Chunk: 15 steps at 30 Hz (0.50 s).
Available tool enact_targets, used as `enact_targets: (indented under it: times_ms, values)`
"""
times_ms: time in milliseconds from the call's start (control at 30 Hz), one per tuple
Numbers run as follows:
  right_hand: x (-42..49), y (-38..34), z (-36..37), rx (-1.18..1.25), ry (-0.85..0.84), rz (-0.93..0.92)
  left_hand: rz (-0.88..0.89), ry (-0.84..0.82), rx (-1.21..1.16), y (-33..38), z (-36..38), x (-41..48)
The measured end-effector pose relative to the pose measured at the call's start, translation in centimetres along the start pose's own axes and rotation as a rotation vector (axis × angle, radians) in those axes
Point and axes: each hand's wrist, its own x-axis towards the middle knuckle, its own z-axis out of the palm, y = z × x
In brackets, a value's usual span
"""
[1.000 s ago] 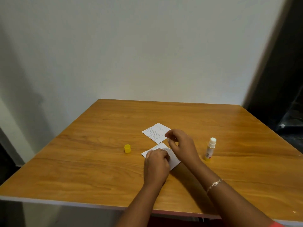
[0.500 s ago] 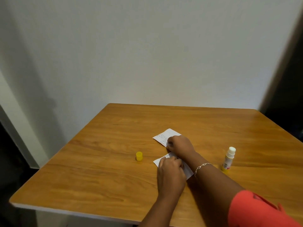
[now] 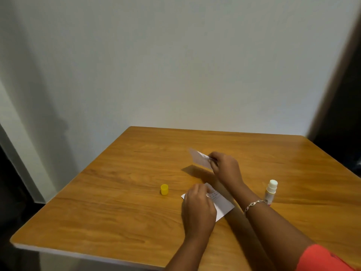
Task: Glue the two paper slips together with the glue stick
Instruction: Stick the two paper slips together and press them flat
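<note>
Now the right hand (image 3: 226, 169) pinches the far slip (image 3: 201, 160) aloft, beyond and left of the glue stick (image 3: 271, 192). The left hand (image 3: 198, 208), fingers curled, holds the near slip (image 3: 224, 206) flat, left of that stick. Joining seems next, which calls for matching the edges.

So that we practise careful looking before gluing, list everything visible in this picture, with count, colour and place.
raised paper slip: one, white, held above the table
flat paper slip: one, white with print, lying on the table near the front
glue stick: one, white, uncapped, upright at the right
cap: one, yellow, on the table left of the flat paper slip
table: one, orange-brown wood
wall: one, white, behind the table
bracelet: one, silvery, right wrist
sleeve: one, orange-red, bottom right
left hand: one, rests on the flat paper slip
right hand: one, pinches the raised paper slip
</note>
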Motion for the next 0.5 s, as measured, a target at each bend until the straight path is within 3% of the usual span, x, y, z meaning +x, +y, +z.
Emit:
enact_targets:
  times_ms: [100, 200, 367, 500]
  values:
    - [-1.2, -1.1, -2.2, 0.163, 0.091, -0.003, -0.071, 0.323, -0.150, -0.2, -0.6, 0.3]
    - [-3.1, -1.7, -3.9, 0.349, 0.110, 0.018, -0.136, 0.459, -0.278, -0.2, -1.0, 0.4]
    - [-5.5, -1.3, -4.9, 0.665, 0.039, 0.190, -0.267, 0.401, -0.555, -0.1, -1.6, 0.3]
    - [-6.7, -1.0, -4.7, 0.713, -0.041, 0.282, -0.320, 0.276, -0.728, -0.7, -2.0, 0.5]
